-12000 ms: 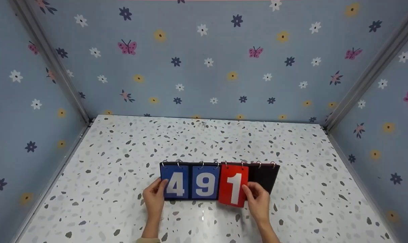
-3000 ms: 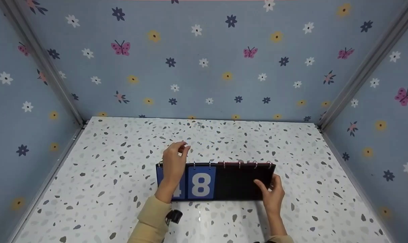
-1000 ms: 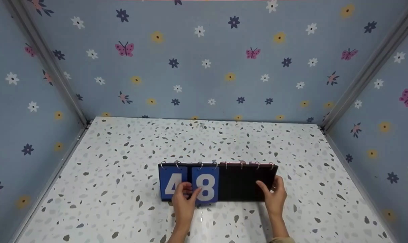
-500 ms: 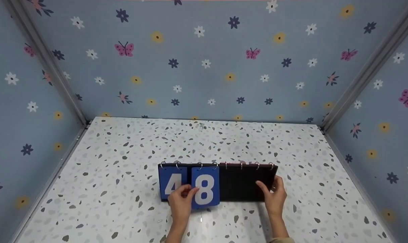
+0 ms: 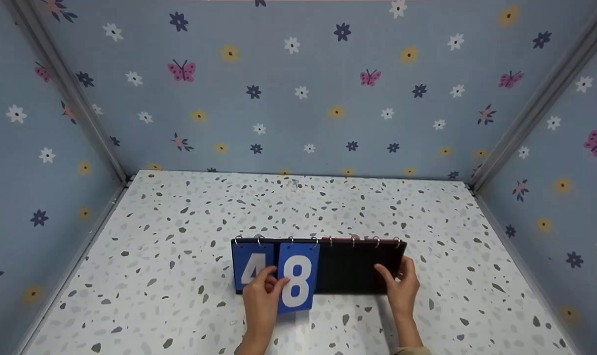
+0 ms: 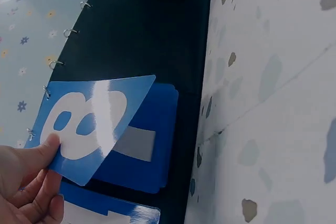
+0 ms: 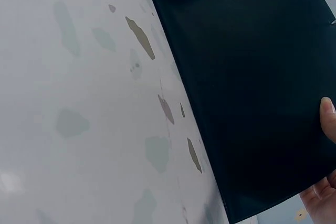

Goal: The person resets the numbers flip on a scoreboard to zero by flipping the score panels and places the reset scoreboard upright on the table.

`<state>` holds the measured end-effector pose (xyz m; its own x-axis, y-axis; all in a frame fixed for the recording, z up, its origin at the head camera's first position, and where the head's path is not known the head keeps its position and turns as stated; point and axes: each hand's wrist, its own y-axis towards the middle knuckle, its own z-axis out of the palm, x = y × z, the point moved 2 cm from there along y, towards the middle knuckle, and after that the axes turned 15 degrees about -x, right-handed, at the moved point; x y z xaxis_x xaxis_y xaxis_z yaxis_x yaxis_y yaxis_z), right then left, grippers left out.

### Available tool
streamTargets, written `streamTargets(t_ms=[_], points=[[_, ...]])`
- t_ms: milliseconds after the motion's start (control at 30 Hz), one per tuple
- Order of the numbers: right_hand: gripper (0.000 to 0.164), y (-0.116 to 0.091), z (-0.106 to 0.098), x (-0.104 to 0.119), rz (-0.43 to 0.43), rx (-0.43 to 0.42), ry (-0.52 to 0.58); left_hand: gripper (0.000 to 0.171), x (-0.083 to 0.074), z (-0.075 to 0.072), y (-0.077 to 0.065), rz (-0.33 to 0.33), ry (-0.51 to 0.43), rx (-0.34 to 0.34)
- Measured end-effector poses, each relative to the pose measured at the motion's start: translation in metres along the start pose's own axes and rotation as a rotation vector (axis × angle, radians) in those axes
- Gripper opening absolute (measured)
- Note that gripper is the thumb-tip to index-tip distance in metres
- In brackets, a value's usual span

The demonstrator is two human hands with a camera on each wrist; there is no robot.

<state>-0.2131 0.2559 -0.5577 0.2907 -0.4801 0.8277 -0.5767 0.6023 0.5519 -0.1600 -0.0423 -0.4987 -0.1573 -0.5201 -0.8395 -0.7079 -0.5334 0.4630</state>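
Note:
A flip scoreboard with a black backing (image 5: 353, 266) stands on the table, its cards hung from metal rings along the top. My left hand (image 5: 261, 301) pinches the left side of the blue card with a white 8 (image 5: 298, 283) between thumb and fingers. That card's lower end is swung out from the board. In the left wrist view, another blue card (image 6: 163, 108) shows beneath it, its digit mostly covered. Left of it hangs a blue 4 card (image 5: 246, 251), partly behind my left hand. My right hand (image 5: 402, 291) grips the board's right edge, thumb (image 7: 328, 111) on the front, fingers behind.
The speckled white table (image 5: 298, 207) extends around the scoreboard. A blue wall with flowers and butterflies (image 5: 279, 98) rises at the back, with side walls and grey metal corner posts (image 5: 71, 88). A bit of red shows behind the board's top right edge.
The red 1 card and blue 9 card have left the front, and the 8 shows. My left hand came down from above the board, took the 8 card and pulled its lower end outward.

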Motion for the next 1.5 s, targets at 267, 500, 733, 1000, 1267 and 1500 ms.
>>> streamTargets(t_ms=[267,500,733,1000,1267,1500], points=[[0.043,-0.001,0.004,-0.033,-0.103,-0.029,-0.042,0.031,-0.014,-0.01,0.0,-0.064,-0.033,0.094],[0.04,0.0,0.002,-0.011,-0.024,-0.011,-0.028,0.021,-0.021,-0.02,0.005,-0.118,-0.167,0.174],[0.038,0.002,0.0,0.002,0.003,-0.019,-0.001,0.019,-0.024,-0.026,0.012,-0.113,-0.341,0.238],[0.041,0.0,-0.001,0.002,-0.008,0.008,-0.054,0.021,-0.039,-0.034,0.023,0.008,-0.445,0.177],[0.042,-0.001,0.004,-0.023,-0.097,-0.019,-0.036,0.022,-0.064,-0.036,0.041,0.21,-0.393,0.026],[0.043,-0.001,0.004,-0.023,-0.057,-0.012,-0.062,0.018,-0.05,-0.012,0.062,0.301,-0.45,-0.016]])
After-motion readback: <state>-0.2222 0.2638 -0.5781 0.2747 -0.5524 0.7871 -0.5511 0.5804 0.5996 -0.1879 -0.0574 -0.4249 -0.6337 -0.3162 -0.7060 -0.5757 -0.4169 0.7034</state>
